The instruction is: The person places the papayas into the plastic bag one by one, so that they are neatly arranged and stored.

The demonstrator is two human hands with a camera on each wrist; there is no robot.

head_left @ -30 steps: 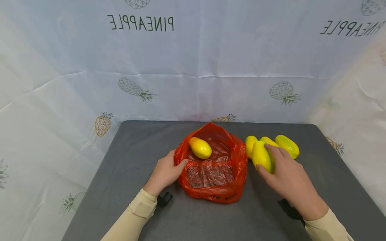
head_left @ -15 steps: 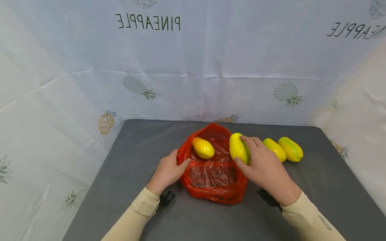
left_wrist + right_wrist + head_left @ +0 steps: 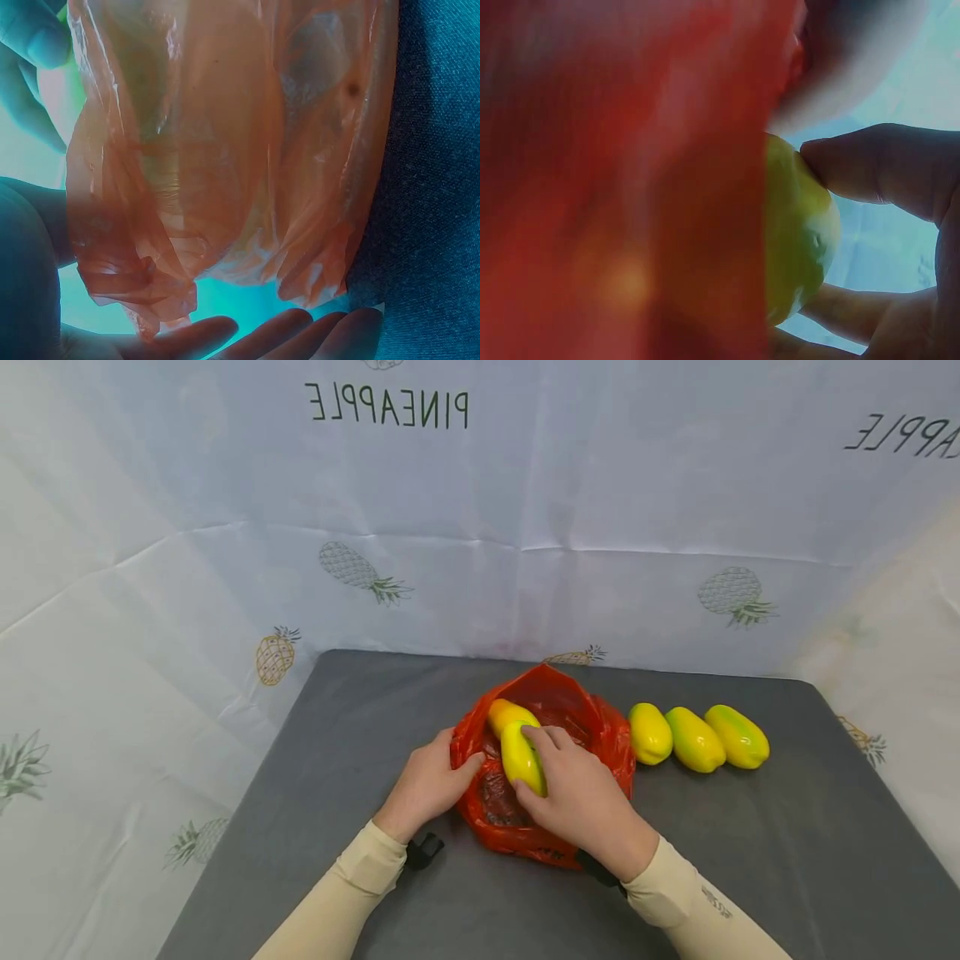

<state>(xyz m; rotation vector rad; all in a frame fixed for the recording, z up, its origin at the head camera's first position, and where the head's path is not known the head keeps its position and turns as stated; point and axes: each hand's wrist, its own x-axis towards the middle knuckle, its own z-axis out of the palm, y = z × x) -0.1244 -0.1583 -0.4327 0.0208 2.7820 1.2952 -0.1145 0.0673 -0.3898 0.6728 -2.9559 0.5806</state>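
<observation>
A red plastic bag (image 3: 495, 837) stands with its mouth up in the middle of the table. My left hand (image 3: 429, 783) holds the bag's left rim, thumb over the edge and fingers along the outside. The left wrist view shows the thin bag wall (image 3: 217, 135) between thumb and fingers. My right hand (image 3: 581, 789) grips a yellow-green mango (image 3: 519, 758) over the bag's opening. Thumb and fingers press its sides in the right wrist view, where the bag hides part of the mango (image 3: 802, 232). Another mango (image 3: 504, 713), more orange, lies inside, partly covered by the held one.
Right of the bag, three yellow-green mangoes lie in a row: one (image 3: 650, 734) close to the bag, one in the middle (image 3: 696, 741) and one at the far end (image 3: 738, 737). A pineapple-printed cloth (image 3: 480, 602) hangs behind the dark grey table (image 3: 360, 710).
My right hand has carried the mango leftward from beside the row to over the bag's mouth. The left hand keeps its hold on the rim. The head view has shifted slightly.
</observation>
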